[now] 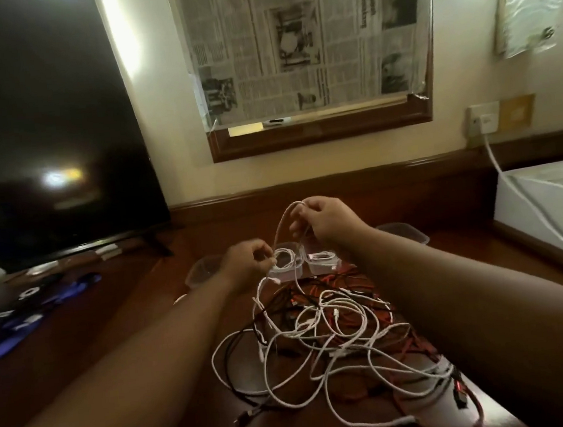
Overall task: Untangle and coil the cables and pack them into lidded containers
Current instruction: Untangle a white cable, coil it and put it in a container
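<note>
Two hands work above a wooden desk (pixel 120 335). The right hand (pixel 326 224) is raised and its grip pinches the top of a loop of white cable (pixel 282 223); the left hand (pixel 247 263), lower and to the left, pinches the same cable near its end. Just beyond and below both hands stand two clear containers (pixel 303 262), touching side by side, each with a coiled white cable inside. Nearer the person lies a tangled pile of cables (pixel 333 332), white, black and red, between the forearms. The newspaper (pixel 301 39) on the wall has print too blurred to read. A television (pixel 41 126) stands at the left, a white box (pixel 548 208) at the right edge.
</note>
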Motion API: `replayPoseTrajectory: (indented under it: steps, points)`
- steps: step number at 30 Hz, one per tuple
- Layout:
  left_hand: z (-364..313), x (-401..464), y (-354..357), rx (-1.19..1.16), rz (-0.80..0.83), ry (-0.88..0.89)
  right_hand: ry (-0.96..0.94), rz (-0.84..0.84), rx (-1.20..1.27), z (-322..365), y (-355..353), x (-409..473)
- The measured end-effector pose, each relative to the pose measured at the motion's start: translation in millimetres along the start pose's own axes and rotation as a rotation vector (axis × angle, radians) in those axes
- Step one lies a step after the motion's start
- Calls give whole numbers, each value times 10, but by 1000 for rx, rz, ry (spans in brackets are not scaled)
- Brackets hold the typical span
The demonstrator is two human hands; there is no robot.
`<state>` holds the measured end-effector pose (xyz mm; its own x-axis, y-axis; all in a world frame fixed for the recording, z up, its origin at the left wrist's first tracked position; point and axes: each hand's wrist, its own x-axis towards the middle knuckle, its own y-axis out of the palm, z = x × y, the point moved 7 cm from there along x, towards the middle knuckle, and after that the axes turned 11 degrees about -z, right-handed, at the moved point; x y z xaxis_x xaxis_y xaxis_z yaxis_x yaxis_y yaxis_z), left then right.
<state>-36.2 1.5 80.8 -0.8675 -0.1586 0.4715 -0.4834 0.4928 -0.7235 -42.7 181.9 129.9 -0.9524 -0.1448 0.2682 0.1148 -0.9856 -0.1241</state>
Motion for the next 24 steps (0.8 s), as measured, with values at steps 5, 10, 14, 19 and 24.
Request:
replayPoseTrajectory:
  steps: [5,10,14,19,24]
  points:
    - [89,-169,217,51,30,42,-93,-22,35,328,-103,-43]
    - [86,-43,61,-8,-166,-113,-111,12,-1,361,-190,-152]
    - [-10,171,-342,-317,-470,-295,-107,-20,-106,241,-301,-175]
    - [-410,343,-898,-487,-702,-268,-29,-20,-197,101,-350,-162]
    - [-819,443,-1095,-554,-568,-98,-20,15,-204,36,-215,-92]
